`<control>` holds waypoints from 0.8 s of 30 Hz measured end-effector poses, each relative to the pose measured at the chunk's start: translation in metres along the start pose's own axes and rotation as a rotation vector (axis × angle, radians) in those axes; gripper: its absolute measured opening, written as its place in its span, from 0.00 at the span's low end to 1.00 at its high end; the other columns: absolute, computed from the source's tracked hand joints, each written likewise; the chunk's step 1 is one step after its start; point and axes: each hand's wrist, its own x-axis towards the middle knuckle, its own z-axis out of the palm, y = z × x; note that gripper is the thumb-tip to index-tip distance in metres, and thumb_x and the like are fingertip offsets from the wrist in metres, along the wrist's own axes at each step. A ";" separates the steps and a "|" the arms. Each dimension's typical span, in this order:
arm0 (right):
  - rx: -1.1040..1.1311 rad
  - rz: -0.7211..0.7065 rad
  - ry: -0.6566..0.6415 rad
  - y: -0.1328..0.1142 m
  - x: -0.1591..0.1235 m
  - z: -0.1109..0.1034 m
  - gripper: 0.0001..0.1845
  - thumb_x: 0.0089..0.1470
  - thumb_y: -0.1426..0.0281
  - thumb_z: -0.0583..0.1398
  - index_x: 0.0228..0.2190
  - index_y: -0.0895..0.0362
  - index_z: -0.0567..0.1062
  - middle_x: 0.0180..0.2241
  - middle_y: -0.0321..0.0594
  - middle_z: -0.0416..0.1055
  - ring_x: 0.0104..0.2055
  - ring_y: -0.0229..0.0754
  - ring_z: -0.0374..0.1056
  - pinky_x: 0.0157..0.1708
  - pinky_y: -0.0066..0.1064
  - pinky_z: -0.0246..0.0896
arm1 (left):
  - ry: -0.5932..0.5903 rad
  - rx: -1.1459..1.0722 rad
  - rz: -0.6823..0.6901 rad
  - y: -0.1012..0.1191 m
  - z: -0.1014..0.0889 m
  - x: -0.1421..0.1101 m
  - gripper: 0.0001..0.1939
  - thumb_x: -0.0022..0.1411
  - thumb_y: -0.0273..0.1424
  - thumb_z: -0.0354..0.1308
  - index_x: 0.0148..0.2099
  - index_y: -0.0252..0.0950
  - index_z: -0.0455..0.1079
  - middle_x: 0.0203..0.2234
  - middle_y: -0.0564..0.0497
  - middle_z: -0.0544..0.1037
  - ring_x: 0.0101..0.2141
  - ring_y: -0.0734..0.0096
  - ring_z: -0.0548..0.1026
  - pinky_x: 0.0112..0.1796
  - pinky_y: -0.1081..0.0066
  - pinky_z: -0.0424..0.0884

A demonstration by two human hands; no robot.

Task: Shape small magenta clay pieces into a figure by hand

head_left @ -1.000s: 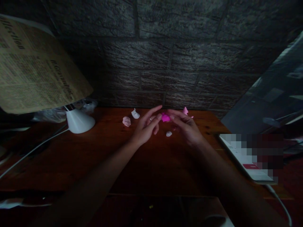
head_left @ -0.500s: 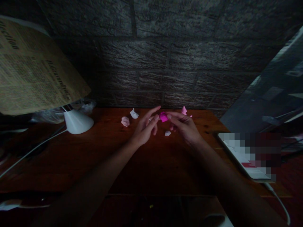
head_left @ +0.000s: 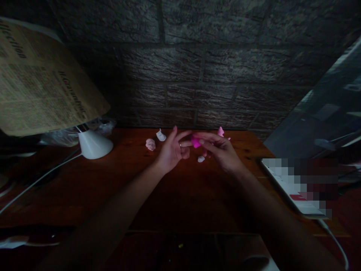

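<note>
Between the thumb and fingers of my right hand (head_left: 221,148) is a small bright pink piece (head_left: 195,142), soft clay or crumpled paper; which one I cannot tell. My left hand (head_left: 173,150), with a ring on one finger, has its thumb raised and its fingers apart. Its fingertips reach to the pink piece and seem to touch it. On the table below lies a small white lump (head_left: 201,159). Behind my right hand stands a lighter pink piece (head_left: 220,131), partly hidden. Left of my left hand lie a pale pink lump (head_left: 150,144) and a white crumpled piece (head_left: 161,135).
A lamp with a white base (head_left: 94,146) and a newsprint shade (head_left: 50,82) stands at the left of the wooden table (head_left: 180,203). A tablet-like device (head_left: 310,209), partly blurred out, lies at the right with a white cable (head_left: 335,241). A dark brick wall (head_left: 183,75) closes the back.
My left thumb has come off the pink piece and lifted, and the left fingers have stretched toward it. My right hand keeps its hold. The view has shifted slightly.
</note>
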 end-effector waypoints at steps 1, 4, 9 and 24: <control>-0.009 -0.010 0.000 0.001 0.000 0.000 0.12 0.53 0.62 0.69 0.41 0.46 0.83 0.37 0.36 0.80 0.24 0.33 0.66 0.23 0.28 0.66 | -0.021 -0.050 -0.040 0.002 -0.001 0.000 0.37 0.64 0.59 0.49 0.59 0.33 0.71 0.32 0.44 0.82 0.18 0.77 0.66 0.23 0.72 0.61; -0.044 -0.046 0.039 0.005 0.002 -0.001 0.10 0.53 0.61 0.68 0.38 0.47 0.84 0.32 0.35 0.79 0.23 0.32 0.65 0.22 0.27 0.63 | -0.067 -0.148 -0.122 0.005 -0.002 -0.001 0.37 0.66 0.57 0.47 0.58 0.32 0.72 0.35 0.42 0.83 0.20 0.76 0.68 0.25 0.72 0.63; -0.053 -0.062 0.081 0.004 0.002 0.002 0.11 0.52 0.59 0.69 0.38 0.47 0.85 0.28 0.34 0.78 0.24 0.34 0.67 0.20 0.26 0.61 | -0.059 -0.189 -0.123 0.008 0.000 -0.003 0.37 0.68 0.56 0.44 0.59 0.29 0.72 0.37 0.40 0.83 0.20 0.75 0.68 0.26 0.71 0.63; 0.015 -0.026 0.155 0.008 0.004 0.003 0.12 0.47 0.61 0.72 0.36 0.48 0.84 0.33 0.37 0.80 0.29 0.36 0.70 0.21 0.26 0.60 | -0.026 0.118 0.043 -0.003 0.007 -0.004 0.38 0.68 0.54 0.46 0.68 0.32 0.59 0.44 0.38 0.81 0.21 0.74 0.71 0.25 0.70 0.63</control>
